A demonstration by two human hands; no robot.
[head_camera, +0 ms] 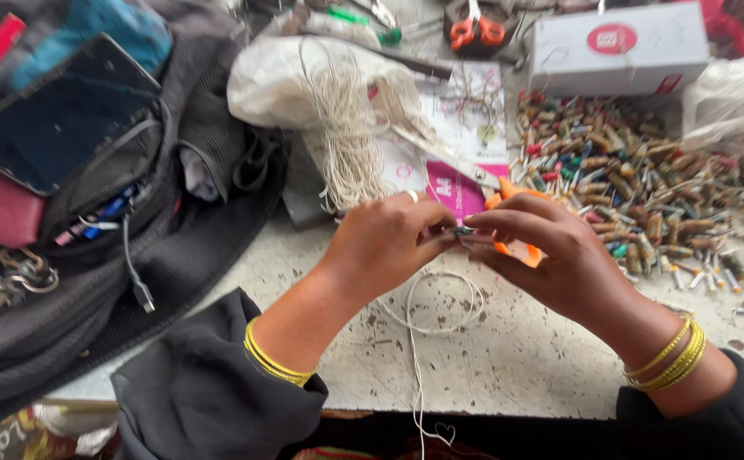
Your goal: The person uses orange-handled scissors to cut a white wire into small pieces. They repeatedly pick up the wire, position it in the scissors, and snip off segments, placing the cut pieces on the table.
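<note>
Nearest the front edge of the table (508, 358): a loop of white string (440, 307), trailing down over that edge and out of sight, slack enough to feed upward. Just above it, left hand (384, 243) and right hand (551, 255) brought together, fingertips pinched shut on a small dark piece (464, 231) between them, held up off the table, probably to keep it close under the eye. Too small to say what kind of piece. Orange-handled scissors (517, 247) tucked under the right palm, mostly hidden, blades pointing toward the far edge.

At the left edge, a black backpack (133, 255), pocket open, keys (5, 285) hanging from it, a dark tablet (57, 119) lying on top; bag cut off by the frame.

Farther back, a bundle of pale cord (346, 136) spilling from a white bag (295, 81). Toward the right edge, a spread heap of small cylindrical pieces (636, 187), within reach of the right hand. At the far edge, a white box (619, 47) and a second pair of orange scissors (476, 30), partly cut off.
</note>
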